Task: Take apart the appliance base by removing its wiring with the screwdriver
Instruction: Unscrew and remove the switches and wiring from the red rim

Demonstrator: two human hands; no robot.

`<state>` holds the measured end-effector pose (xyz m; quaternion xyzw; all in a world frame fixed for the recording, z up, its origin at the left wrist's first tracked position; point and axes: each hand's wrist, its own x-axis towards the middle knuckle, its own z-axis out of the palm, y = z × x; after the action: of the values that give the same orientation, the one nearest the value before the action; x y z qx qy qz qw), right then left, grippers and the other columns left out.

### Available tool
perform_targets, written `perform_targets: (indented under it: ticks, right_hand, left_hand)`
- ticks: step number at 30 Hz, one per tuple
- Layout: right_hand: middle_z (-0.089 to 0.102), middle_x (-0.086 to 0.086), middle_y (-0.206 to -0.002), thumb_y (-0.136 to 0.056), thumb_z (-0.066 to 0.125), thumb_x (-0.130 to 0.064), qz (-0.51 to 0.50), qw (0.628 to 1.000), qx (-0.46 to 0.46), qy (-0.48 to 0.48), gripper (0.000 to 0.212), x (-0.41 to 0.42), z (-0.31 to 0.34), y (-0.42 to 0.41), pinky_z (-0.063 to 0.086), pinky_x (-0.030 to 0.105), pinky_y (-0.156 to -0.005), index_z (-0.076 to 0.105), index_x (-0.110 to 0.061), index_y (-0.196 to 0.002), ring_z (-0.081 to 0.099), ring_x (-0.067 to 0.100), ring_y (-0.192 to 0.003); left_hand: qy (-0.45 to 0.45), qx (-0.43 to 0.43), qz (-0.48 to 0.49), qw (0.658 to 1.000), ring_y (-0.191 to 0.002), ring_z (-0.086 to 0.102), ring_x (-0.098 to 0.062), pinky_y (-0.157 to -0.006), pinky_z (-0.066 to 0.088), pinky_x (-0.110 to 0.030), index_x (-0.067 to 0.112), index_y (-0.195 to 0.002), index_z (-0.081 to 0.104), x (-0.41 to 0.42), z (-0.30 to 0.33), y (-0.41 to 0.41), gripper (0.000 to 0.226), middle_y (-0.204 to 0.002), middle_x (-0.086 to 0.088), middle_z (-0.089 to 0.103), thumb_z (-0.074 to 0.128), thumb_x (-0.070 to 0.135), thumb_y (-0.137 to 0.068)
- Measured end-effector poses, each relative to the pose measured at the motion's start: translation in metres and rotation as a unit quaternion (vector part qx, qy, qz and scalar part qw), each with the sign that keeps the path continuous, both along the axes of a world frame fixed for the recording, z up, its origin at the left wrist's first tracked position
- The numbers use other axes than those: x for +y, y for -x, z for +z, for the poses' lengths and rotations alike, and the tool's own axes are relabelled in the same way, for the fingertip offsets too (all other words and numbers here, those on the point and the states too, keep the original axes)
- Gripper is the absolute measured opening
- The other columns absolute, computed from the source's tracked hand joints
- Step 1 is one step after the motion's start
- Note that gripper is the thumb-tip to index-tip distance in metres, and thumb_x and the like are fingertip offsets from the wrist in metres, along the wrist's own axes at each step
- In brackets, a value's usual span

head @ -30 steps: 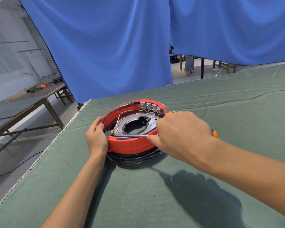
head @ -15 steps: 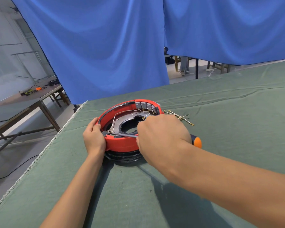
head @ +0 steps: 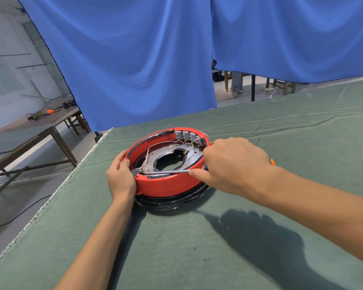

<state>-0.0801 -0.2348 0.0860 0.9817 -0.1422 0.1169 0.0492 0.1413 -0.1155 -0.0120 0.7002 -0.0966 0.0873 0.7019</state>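
Observation:
A round red appliance base (head: pixel 166 185) with a black lower ring lies on the green cloth. Inside it are a dark metal plate with a central hole, thin wiring (head: pixel 149 151) and a row of grey terminal blocks (head: pixel 189 136). My left hand (head: pixel 121 178) grips the base's left rim. My right hand (head: pixel 228 166) grips the screwdriver (head: pixel 168 172), whose orange handle end shows past my wrist. The metal shaft lies across the base, its tip at a small connector by the left inner wall, close to my left thumb.
The green-covered table (head: pixel 239 248) ends in a frayed edge at the left. Blue curtains (head: pixel 134 59) hang behind it. A brown side table (head: pixel 29 126) with tools stands at far left. Chair legs and a person's legs show under the right curtain.
My right hand has moved back to the right and the screwdriver shaft lies flatter across the base. The loose wires seen half a second ago on the cloth are now hidden behind that hand.

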Motion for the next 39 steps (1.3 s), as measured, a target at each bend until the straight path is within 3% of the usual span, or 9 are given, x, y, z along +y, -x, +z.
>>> perform_targets:
  ticks: [5, 10, 13, 17, 20, 22, 25, 29, 39]
  right_hand:
    - [0.028, -0.001, -0.06, -0.095, 0.041, -0.051, -0.004, 1.0, -0.003, -0.004, 0.05, 0.006, 0.0, 0.0, 0.026, 0.033, -0.053, 0.026, -0.02, -0.058, 0.037, 0.027, -0.058]
    - [0.035, -0.001, -0.064, -0.098, 0.044, -0.034, 0.007, 1.0, -0.001, 0.024, 0.044, 0.023, 0.005, 0.001, 0.018, 0.029, -0.044, 0.023, -0.018, -0.062, 0.033, 0.026, -0.059]
    - [0.041, -0.002, -0.071, -0.097, 0.046, -0.022, 0.009, 1.0, 0.004, 0.02, 0.027, 0.039, 0.008, 0.002, 0.02, 0.025, -0.044, 0.041, -0.017, -0.071, 0.025, 0.02, -0.052]
    - [0.053, 0.006, -0.083, -0.091, 0.048, -0.007, -0.01, 0.999, 0.033, -0.027, 0.021, 0.056, 0.011, -0.004, 0.053, 0.038, -0.069, 0.061, -0.013, -0.106, 0.055, 0.026, -0.08]
    - [0.062, 0.009, -0.107, -0.088, 0.053, -0.003, -0.02, 0.999, 0.034, -0.023, 0.026, 0.061, 0.01, -0.007, 0.054, 0.045, -0.078, 0.061, -0.012, -0.11, 0.06, 0.031, -0.095]
    - [0.061, 0.006, -0.104, -0.092, 0.049, -0.008, -0.014, 0.999, 0.027, -0.011, 0.02, 0.056, 0.007, -0.004, 0.052, 0.037, -0.068, 0.061, -0.013, -0.107, 0.056, 0.029, -0.086]
    - [0.049, -0.001, -0.084, -0.097, 0.045, -0.025, -0.001, 0.999, 0.004, 0.033, 0.017, 0.037, 0.006, 0.005, 0.024, 0.026, -0.045, 0.049, -0.021, -0.081, 0.047, 0.028, -0.071]
    - [0.031, 0.001, -0.06, -0.095, 0.045, -0.044, 0.002, 0.999, -0.015, 0.044, 0.048, 0.014, 0.001, 0.004, 0.017, 0.029, -0.044, 0.026, -0.018, -0.059, 0.031, 0.024, -0.053]
    - [0.026, -0.002, -0.052, -0.092, 0.043, -0.055, 0.052, 0.994, -0.033, 0.092, 0.058, -0.006, -0.008, -0.021, 0.012, 0.027, -0.043, 0.024, -0.019, -0.051, 0.021, 0.015, -0.043]
  left_hand:
    - [-0.023, -0.005, 0.011, 1.0, -0.072, 0.057, 0.011, -0.066, 0.041, -0.003, 0.017, -0.118, 0.064, 0.0, -0.001, -0.001, 0.035, -0.102, 0.006, 0.062, 0.042, 0.007, -0.092]
    - [-0.033, -0.005, 0.011, 0.999, -0.086, 0.059, -0.002, -0.081, 0.042, -0.017, 0.019, -0.117, 0.064, 0.001, 0.0, 0.002, 0.035, -0.1, 0.007, 0.063, 0.042, 0.008, -0.092]
    - [-0.032, -0.004, 0.01, 0.999, -0.092, 0.058, -0.008, -0.087, 0.043, -0.022, 0.017, -0.117, 0.064, 0.001, 0.0, 0.001, 0.035, -0.102, 0.005, 0.063, 0.042, 0.008, -0.091]
    - [-0.035, -0.001, 0.012, 0.999, -0.098, 0.055, -0.011, -0.088, 0.04, -0.025, 0.014, -0.12, 0.063, 0.001, 0.0, 0.0, 0.036, -0.107, 0.006, 0.061, 0.042, 0.009, -0.091]
    - [-0.037, -0.005, 0.012, 0.999, -0.099, 0.055, -0.012, -0.089, 0.041, -0.025, 0.015, -0.118, 0.064, 0.002, 0.0, 0.001, 0.035, -0.106, 0.006, 0.061, 0.043, 0.009, -0.091]
    - [-0.037, -0.004, 0.012, 0.999, -0.101, 0.055, -0.013, -0.093, 0.042, -0.028, 0.015, -0.118, 0.064, 0.003, 0.0, 0.001, 0.035, -0.107, 0.006, 0.061, 0.043, 0.009, -0.091]
    - [-0.038, -0.004, 0.01, 0.999, -0.101, 0.055, -0.012, -0.095, 0.042, -0.028, 0.015, -0.119, 0.064, 0.004, 0.0, 0.0, 0.035, -0.107, 0.006, 0.061, 0.044, 0.01, -0.091]
    - [-0.031, -0.003, 0.008, 0.999, -0.1, 0.055, -0.011, -0.093, 0.042, -0.027, 0.015, -0.119, 0.065, 0.003, -0.001, 0.0, 0.034, -0.107, 0.006, 0.061, 0.045, 0.01, -0.091]
    - [-0.025, -0.003, -0.004, 1.0, -0.104, 0.059, -0.017, -0.098, 0.045, -0.036, 0.018, -0.117, 0.066, 0.003, -0.004, 0.001, 0.034, -0.111, 0.001, 0.066, 0.045, 0.012, -0.09]
